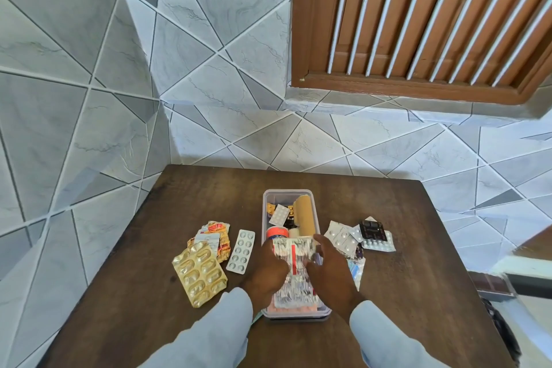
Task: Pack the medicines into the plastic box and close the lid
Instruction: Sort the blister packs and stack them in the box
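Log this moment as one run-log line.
stage: packing | both hands: left hand and right hand hold silver strip over plastic box | lid: not on | loose packs: both sides

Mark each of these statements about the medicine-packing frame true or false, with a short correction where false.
1. Both hands hold a silver foil strip over the plastic box. True.
2. The box is closed with its lid. False: it is open, medicines showing inside.
3. A gold blister pack lies on the table left of the box. True.
4. No medicines lie right of the box. False: several blister strips lie there.
5. The left hand rests flat on the table. False: its fingers grip the strip.
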Demonstrator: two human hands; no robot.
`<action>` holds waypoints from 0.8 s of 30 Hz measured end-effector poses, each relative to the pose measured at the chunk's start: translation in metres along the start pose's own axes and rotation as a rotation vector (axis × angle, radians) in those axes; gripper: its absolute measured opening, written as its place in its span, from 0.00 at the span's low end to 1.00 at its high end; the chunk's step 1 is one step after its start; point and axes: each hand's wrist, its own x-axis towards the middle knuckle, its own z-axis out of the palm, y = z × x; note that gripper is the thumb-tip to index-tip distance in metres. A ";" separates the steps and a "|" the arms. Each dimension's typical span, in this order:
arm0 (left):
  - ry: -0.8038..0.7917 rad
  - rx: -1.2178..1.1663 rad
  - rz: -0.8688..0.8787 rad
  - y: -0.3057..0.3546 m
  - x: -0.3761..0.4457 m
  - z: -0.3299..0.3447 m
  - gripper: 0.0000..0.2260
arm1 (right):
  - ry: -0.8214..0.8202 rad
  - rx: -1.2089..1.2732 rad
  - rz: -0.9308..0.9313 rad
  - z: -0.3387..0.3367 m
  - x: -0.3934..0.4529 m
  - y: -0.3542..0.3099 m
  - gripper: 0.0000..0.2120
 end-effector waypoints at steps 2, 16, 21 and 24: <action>0.010 0.106 0.032 -0.005 -0.004 0.005 0.16 | -0.008 -0.046 0.008 0.001 -0.003 0.001 0.23; 0.174 0.782 0.319 0.002 0.002 -0.020 0.20 | -0.234 -0.579 -0.090 0.008 -0.008 -0.001 0.13; 0.075 1.246 0.396 -0.009 -0.003 -0.026 0.25 | -0.288 -0.747 -0.175 0.014 -0.011 0.001 0.19; 0.099 1.232 0.371 -0.012 -0.002 -0.022 0.27 | -0.241 -0.769 -0.184 0.017 -0.011 0.002 0.28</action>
